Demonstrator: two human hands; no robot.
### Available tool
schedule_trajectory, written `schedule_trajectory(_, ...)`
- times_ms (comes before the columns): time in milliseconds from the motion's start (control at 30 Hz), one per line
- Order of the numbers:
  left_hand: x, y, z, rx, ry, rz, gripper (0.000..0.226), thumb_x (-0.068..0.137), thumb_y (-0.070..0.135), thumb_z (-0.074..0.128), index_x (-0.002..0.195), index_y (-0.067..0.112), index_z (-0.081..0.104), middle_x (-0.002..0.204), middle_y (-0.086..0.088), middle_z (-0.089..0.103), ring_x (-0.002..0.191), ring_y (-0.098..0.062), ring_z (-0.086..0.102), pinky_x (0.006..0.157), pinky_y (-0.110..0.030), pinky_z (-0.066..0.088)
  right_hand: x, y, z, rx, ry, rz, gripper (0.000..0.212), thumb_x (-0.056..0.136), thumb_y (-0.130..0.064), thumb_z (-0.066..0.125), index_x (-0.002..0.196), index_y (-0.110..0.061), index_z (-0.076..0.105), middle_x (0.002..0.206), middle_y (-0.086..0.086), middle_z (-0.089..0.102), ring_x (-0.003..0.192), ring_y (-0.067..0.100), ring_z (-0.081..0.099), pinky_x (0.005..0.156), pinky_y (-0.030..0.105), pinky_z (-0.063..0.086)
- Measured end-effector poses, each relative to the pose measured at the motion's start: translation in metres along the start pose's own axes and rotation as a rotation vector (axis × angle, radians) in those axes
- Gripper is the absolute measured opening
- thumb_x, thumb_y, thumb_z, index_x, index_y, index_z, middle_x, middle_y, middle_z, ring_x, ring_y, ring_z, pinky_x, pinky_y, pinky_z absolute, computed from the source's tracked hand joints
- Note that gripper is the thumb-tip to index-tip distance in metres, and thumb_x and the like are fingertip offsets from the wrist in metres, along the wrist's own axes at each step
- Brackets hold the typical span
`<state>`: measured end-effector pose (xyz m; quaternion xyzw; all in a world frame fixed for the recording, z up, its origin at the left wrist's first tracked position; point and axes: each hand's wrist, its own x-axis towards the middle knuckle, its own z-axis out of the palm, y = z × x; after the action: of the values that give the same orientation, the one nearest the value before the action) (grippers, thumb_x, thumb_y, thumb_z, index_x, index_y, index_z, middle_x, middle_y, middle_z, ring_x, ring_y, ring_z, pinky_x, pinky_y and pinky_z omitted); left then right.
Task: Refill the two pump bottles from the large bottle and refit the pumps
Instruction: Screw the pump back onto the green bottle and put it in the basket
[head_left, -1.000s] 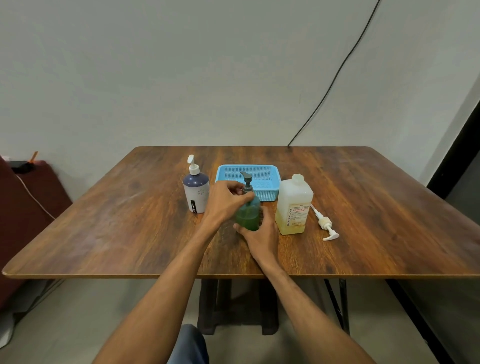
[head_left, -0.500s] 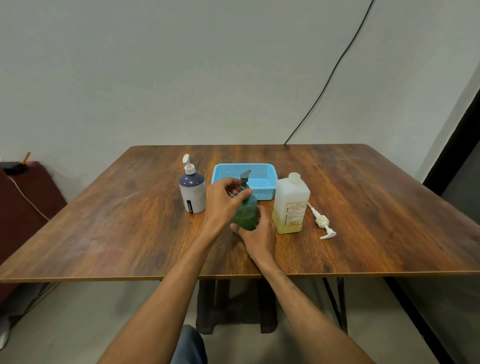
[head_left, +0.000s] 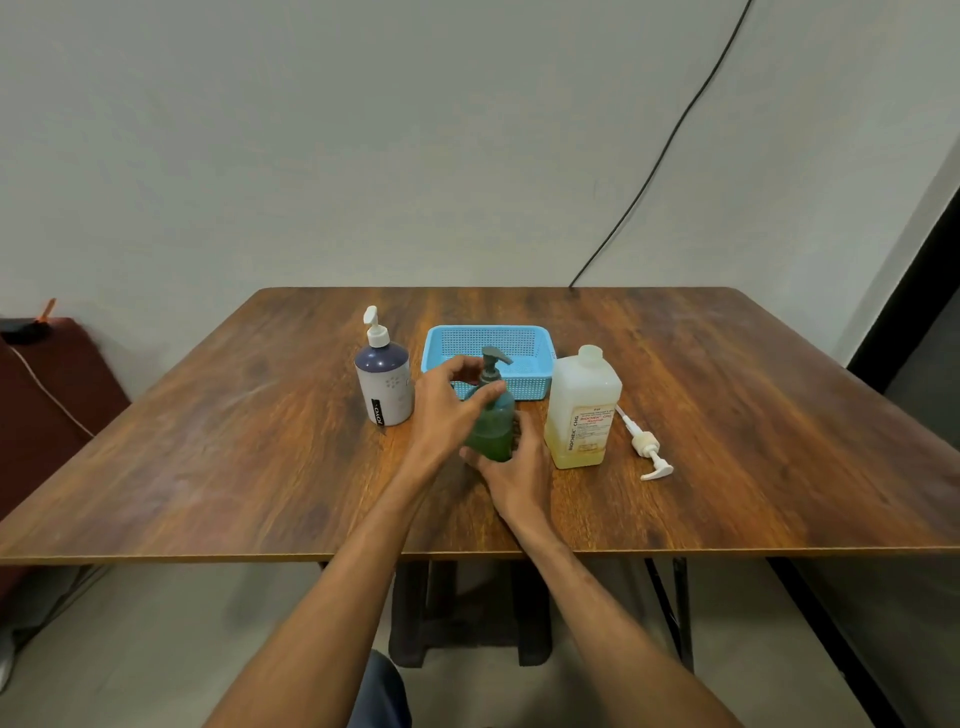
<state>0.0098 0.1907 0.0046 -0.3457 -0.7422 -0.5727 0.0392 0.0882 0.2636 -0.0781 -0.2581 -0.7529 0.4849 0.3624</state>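
Observation:
A small green pump bottle (head_left: 492, 431) stands upright at the table's middle with its grey pump (head_left: 493, 362) on top. My right hand (head_left: 514, 470) grips the bottle's body from the near side. My left hand (head_left: 447, 405) curls round the bottle's neck just under the pump, thumb across the front. To the left stands a white and navy pump bottle (head_left: 384, 384) with a white pump fitted. On the right stands the large pale bottle (head_left: 583, 410) of yellowish liquid, its neck showing no pump. A loose white pump (head_left: 647, 449) lies on the table beside it.
A light blue mesh basket (head_left: 537, 340) sits right behind the green bottle on the wooden table (head_left: 234, 457). A black cable runs down the wall to the table's back edge. A dark red seat stands at the far left.
My left hand's fingers have shifted round the neck of the green bottle, thumb now across the front. The bottle and my right hand have stayed in place.

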Motion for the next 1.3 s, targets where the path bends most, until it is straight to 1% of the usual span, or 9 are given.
schedule_trajectory(167,0.001,-0.008,-0.007,-0.139,-0.245,-0.115,0.037,0.095,0.021,0.067,0.13,0.029,0.06,0.137,0.001,0.063,0.13,-0.013,0.056,0.106,-0.043,0.052,0.0,0.0,0.002,-0.013,-0.01,0.006,0.072,0.068,-0.035,0.09,0.128,-0.034,0.05,0.124,-0.01,0.061,0.116,0.012,0.059,0.097,0.042,0.055)
schedule_trajectory(267,-0.005,-0.006,0.007,-0.086,-0.051,-0.133,0.055,0.082,0.041,0.08,0.13,0.024,0.06,0.13,0.005,0.065,0.123,-0.009,0.059,0.1,-0.035,0.055,0.0,-0.001,0.001,-0.001,-0.007,0.009,0.069,0.069,-0.037,0.089,0.126,-0.034,0.051,0.124,-0.011,0.062,0.115,0.009,0.059,0.097,0.04,0.056)
schedule_trajectory(400,-0.01,-0.003,0.018,-0.116,0.19,-0.095,0.041,0.076,0.034,0.087,0.106,0.014,0.068,0.106,0.006,0.071,0.102,-0.006,0.067,0.087,-0.033,0.061,-0.002,-0.002,-0.001,0.013,0.017,-0.002,0.066,0.07,-0.039,0.088,0.125,-0.033,0.052,0.12,-0.011,0.063,0.111,0.007,0.061,0.093,0.039,0.058)
schedule_trajectory(500,-0.009,-0.008,0.01,-0.106,0.076,-0.071,0.038,0.086,0.024,0.079,0.12,0.012,0.07,0.118,0.0,0.072,0.112,-0.011,0.066,0.091,-0.032,0.06,-0.002,-0.001,-0.001,0.012,0.005,0.004,0.069,0.069,-0.038,0.088,0.127,-0.031,0.052,0.121,-0.009,0.064,0.113,0.011,0.061,0.094,0.042,0.057)
schedule_trajectory(633,-0.007,-0.01,0.0,-0.282,-0.131,-0.134,0.054,0.095,0.017,0.068,0.146,0.016,0.05,0.138,-0.006,0.063,0.131,-0.016,0.056,0.104,-0.036,0.053,-0.001,-0.002,0.0,0.001,0.001,-0.01,0.07,0.07,-0.034,0.09,0.129,-0.028,0.053,0.122,-0.009,0.064,0.114,0.011,0.061,0.093,0.042,0.057)
schedule_trajectory(800,-0.009,-0.002,0.013,-0.176,0.138,-0.089,0.05,0.077,0.034,0.085,0.119,0.017,0.064,0.118,0.006,0.069,0.114,-0.007,0.063,0.09,-0.017,0.054,-0.001,-0.003,-0.001,0.011,-0.002,0.015,0.069,0.07,-0.036,0.089,0.128,-0.029,0.052,0.123,-0.008,0.063,0.114,0.01,0.061,0.095,0.041,0.056)
schedule_trajectory(900,-0.009,-0.002,0.015,-0.159,0.18,-0.049,0.036,0.079,0.027,0.085,0.109,0.013,0.07,0.109,0.005,0.072,0.106,-0.008,0.066,0.089,-0.022,0.057,-0.001,-0.003,-0.001,0.018,-0.005,0.007,0.068,0.07,-0.036,0.089,0.127,-0.03,0.053,0.121,-0.008,0.064,0.112,0.012,0.062,0.093,0.042,0.057)
schedule_trajectory(1133,-0.007,-0.003,-0.002,-0.191,-0.111,-0.063,0.037,0.098,0.013,0.062,0.135,0.01,0.061,0.131,-0.002,0.067,0.128,-0.013,0.058,0.104,-0.037,0.054,-0.003,-0.002,-0.002,0.029,0.001,-0.015,0.072,0.068,-0.03,0.091,0.129,-0.03,0.053,0.123,-0.009,0.064,0.114,0.011,0.061,0.093,0.042,0.057)
schedule_trajectory(1300,-0.014,0.003,0.008,-0.186,0.163,-0.101,0.033,0.084,0.023,0.081,0.113,0.014,0.067,0.113,0.002,0.07,0.112,-0.012,0.064,0.094,-0.041,0.057,-0.001,-0.002,-0.003,0.015,-0.015,0.005,0.068,0.069,-0.035,0.09,0.126,-0.032,0.053,0.12,-0.007,0.065,0.112,0.014,0.063,0.092,0.044,0.057)
